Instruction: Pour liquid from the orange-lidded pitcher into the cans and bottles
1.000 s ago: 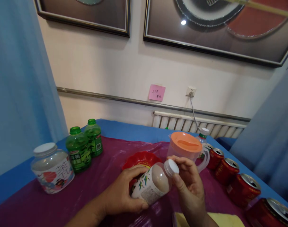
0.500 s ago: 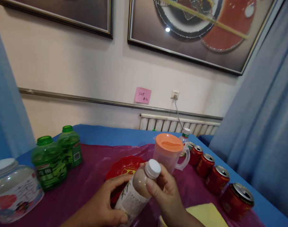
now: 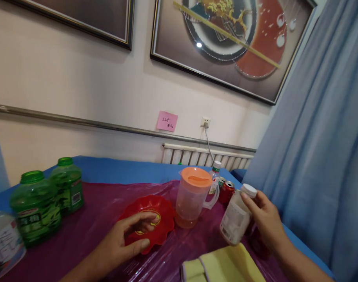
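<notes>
- I see left hand left of the pitcher, on its near side, free.
- Left fingers slightly curled, pointing toward the pitcher; thumb spread well apart below them.
- Left forearm slants back toward me, away from the pitcher.
- I have right hand right of the pitcher, thumb and fingers pinched in a grip.
- Right forearm angles outward and back toward me, farther right of the pitcher.

From my station I count two hands, one white-labelled bottle, two green bottles, one clear bottle, one jar, one jug, one red plate, one cloth, two pictures, one note and at least three cans.
</notes>
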`<action>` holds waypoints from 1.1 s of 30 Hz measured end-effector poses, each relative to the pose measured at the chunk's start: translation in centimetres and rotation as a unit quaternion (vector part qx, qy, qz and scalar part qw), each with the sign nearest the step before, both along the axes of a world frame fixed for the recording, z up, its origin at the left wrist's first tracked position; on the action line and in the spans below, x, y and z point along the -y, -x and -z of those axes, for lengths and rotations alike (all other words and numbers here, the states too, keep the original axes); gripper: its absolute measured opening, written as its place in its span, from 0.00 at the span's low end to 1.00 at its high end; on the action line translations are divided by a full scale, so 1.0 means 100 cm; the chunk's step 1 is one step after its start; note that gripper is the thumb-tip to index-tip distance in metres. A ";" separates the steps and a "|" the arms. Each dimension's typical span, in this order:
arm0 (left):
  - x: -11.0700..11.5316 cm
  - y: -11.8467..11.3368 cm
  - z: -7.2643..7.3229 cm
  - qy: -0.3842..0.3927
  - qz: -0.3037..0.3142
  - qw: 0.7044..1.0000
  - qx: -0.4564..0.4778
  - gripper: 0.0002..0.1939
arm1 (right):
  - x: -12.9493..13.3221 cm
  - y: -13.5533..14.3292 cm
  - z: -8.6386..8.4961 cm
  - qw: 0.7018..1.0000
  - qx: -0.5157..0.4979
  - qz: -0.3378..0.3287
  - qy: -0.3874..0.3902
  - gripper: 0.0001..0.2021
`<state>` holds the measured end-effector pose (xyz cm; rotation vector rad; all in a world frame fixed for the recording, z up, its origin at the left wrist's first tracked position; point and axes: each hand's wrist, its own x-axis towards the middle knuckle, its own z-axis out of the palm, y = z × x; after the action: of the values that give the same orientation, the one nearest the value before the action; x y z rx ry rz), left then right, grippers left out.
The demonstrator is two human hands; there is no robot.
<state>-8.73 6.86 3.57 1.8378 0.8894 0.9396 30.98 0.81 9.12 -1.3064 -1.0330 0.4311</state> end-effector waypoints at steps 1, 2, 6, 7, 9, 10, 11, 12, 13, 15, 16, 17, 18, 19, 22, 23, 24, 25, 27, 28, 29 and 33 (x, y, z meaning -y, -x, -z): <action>-0.002 0.000 0.002 -0.002 -0.004 1.000 -0.004 0.29 | -0.009 -0.009 0.002 0.998 0.050 0.034 0.006 0.23; -0.004 0.001 0.004 -0.002 -0.008 1.000 -0.007 0.28 | -0.019 -0.017 0.004 0.993 0.094 0.063 0.016 0.23; -0.007 0.000 0.004 -0.002 -0.019 1.000 -0.018 0.26 | -0.064 -0.035 0.011 0.980 0.165 0.102 0.048 0.21; -0.006 0.000 0.003 -0.004 -0.025 1.000 -0.018 0.25 | -0.074 -0.036 0.013 0.980 0.170 0.095 0.052 0.20; -0.005 0.000 0.000 -0.006 -0.043 0.999 -0.014 0.24 | -0.092 -0.037 0.017 0.981 0.172 0.077 0.053 0.19; -0.004 0.000 -0.001 -0.006 -0.051 0.999 -0.012 0.24 | -0.101 -0.037 0.020 0.981 0.171 0.069 0.052 0.19; -0.004 0.000 -0.002 -0.004 -0.053 0.998 -0.013 0.24 | -0.108 -0.037 0.022 0.982 0.170 0.064 0.050 0.19; -0.004 0.000 -0.002 -0.002 -0.050 0.999 -0.015 0.24 | -0.115 -0.037 0.025 0.983 0.169 0.060 0.049 0.19; -0.005 0.001 -0.002 0.001 -0.045 0.999 -0.017 0.25 | -0.122 -0.037 0.028 0.983 0.168 0.057 0.048 0.19; -0.006 0.002 -0.001 0.003 -0.035 0.999 -0.018 0.25 | -0.134 -0.037 0.034 0.983 0.168 0.060 0.048 0.18; -0.007 0.002 0.000 0.004 -0.032 0.999 -0.018 0.25 | -0.138 -0.037 0.037 0.982 0.168 0.066 0.048 0.17; -0.007 0.002 0.000 0.004 -0.034 0.999 -0.016 0.25 | -0.143 -0.038 0.039 0.982 0.170 0.072 0.049 0.17; -0.007 0.002 0.001 0.004 -0.038 0.999 -0.014 0.25 | -0.147 -0.038 0.041 0.981 0.171 0.079 0.051 0.16; -0.006 0.002 0.001 0.003 -0.041 0.999 -0.013 0.25 | -0.150 -0.037 0.043 0.980 0.172 0.085 0.054 0.16; -0.003 0.001 0.000 0.001 -0.041 0.999 -0.018 0.24 | -0.156 -0.036 0.049 0.978 0.177 0.087 0.061 0.15; -0.003 0.001 -0.001 0.001 -0.041 0.999 -0.020 0.24 | -0.157 -0.036 0.051 0.978 0.178 0.087 0.064 0.15; -0.003 0.001 -0.001 0.000 -0.042 0.999 -0.020 0.24 | -0.158 -0.036 0.053 0.977 0.180 0.087 0.067 0.15; -0.003 0.001 -0.001 0.000 -0.042 0.999 -0.020 0.24 | -0.158 -0.036 0.054 0.977 0.181 0.089 0.071 0.15; -0.003 0.001 -0.001 -0.002 -0.043 0.999 -0.019 0.24 | -0.158 -0.036 0.057 0.975 0.185 0.095 0.079 0.16; -0.004 0.002 -0.001 -0.001 -0.039 0.999 -0.022 0.24 | -0.158 -0.036 0.058 0.974 0.187 0.098 0.081 0.16; -0.004 0.002 0.000 -0.001 -0.036 0.999 -0.026 0.24 | -0.157 -0.036 0.057 0.973 0.188 0.102 0.082 0.16; -0.005 0.003 0.001 -0.015 -0.040 0.999 -0.028 0.22 | -0.148 -0.037 0.045 0.970 0.189 0.135 0.066 0.22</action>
<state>-9.00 7.40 3.48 1.8725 0.9945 0.9599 34.65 15.61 4.60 -1.6648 -1.1311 0.0424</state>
